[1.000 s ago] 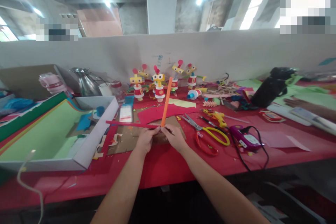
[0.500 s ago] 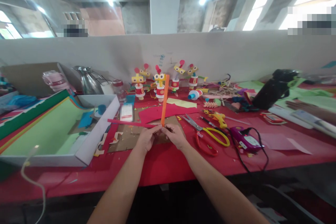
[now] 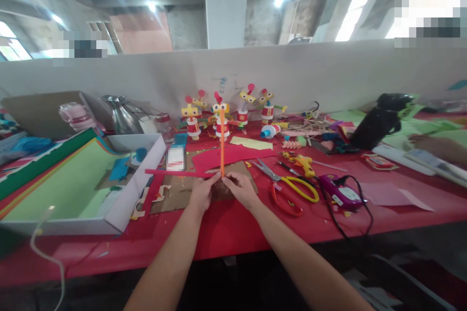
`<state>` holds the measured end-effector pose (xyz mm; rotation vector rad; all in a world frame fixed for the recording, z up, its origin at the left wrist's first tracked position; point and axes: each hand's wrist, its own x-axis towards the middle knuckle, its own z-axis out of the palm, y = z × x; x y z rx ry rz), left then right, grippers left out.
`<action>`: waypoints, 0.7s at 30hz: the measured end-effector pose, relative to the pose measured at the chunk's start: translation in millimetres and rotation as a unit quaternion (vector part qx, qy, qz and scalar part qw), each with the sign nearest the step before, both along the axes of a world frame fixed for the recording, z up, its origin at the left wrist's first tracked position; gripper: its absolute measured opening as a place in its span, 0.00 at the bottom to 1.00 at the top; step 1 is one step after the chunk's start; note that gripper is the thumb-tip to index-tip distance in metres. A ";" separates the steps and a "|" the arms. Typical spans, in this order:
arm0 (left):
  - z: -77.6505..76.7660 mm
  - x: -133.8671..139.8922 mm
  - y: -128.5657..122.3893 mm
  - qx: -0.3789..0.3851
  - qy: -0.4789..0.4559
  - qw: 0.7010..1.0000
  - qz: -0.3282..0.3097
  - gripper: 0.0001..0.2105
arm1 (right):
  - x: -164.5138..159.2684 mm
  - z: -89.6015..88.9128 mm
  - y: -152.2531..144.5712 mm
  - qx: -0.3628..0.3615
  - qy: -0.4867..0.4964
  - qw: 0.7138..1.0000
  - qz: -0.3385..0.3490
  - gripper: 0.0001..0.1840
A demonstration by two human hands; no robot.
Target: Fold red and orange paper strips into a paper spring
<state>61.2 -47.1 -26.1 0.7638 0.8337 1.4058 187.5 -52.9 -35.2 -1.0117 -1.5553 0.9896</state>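
My left hand (image 3: pixel 204 190) and my right hand (image 3: pixel 241 188) meet fingertip to fingertip above the red-covered table. Both pinch the joined end of two paper strips. The orange paper strip (image 3: pixel 222 143) rises upright from my fingers, seen nearly edge-on. Out to the left runs the red paper strip (image 3: pixel 175 172), roughly level. My fingers hide where the strips meet. Under my hands lies a brown cardboard piece (image 3: pixel 178 194), with a red paper sheet (image 3: pixel 233 157) just beyond it. Open scissors (image 3: pixel 288 184) with red and yellow handles lie right of my right hand.
Several paper figures (image 3: pixel 221 119) stand at the back. A white box (image 3: pixel 116 209) with coloured sheets is at left. To the right are a yellow glue gun (image 3: pixel 304 165), a purple device (image 3: pixel 341 193) with a cable and a black flask (image 3: pixel 377 124). A co-worker's hand rests far right.
The orange strip has swung from a slight rightward lean to upright and turned nearly edge-on. The red strip's far end has shifted slightly left. Both hands keep their pinch.
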 end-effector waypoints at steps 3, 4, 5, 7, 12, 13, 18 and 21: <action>-3.2 -1.4 0.7 0.013 0.035 0.999 0.013 0.16 | 0.1 0.3 -0.9 0.028 -0.038 0.999 -0.023 0.14; -4.1 -1.8 0.7 0.015 0.049 0.999 0.013 0.16 | 0.1 1.0 -1.4 0.036 -0.048 0.998 -0.031 0.14; -5.0 -2.3 0.8 0.015 0.063 0.998 0.014 0.16 | 0.1 1.8 -2.0 0.039 -0.054 0.997 -0.036 0.14; -6.4 -3.0 1.2 0.023 0.087 0.996 0.024 0.17 | 0.0 3.8 -2.9 0.022 -0.043 0.998 -0.037 0.13; -7.3 -3.0 2.7 0.065 0.083 0.994 0.022 0.18 | 0.1 6.3 -2.5 -0.036 0.027 0.999 -0.005 0.14; -7.0 -2.8 2.5 0.066 0.075 0.995 0.014 0.18 | 0.4 6.1 -2.1 -0.030 0.027 0.999 -0.008 0.14; -5.2 -1.3 -1.0 0.030 0.072 0.997 -0.022 0.12 | 1.8 4.2 0.5 0.030 -0.001 0.999 -0.037 0.14; -3.0 -0.5 -3.4 0.034 0.073 0.997 -0.011 0.13 | 0.9 3.7 1.0 0.017 0.003 0.999 -0.027 0.15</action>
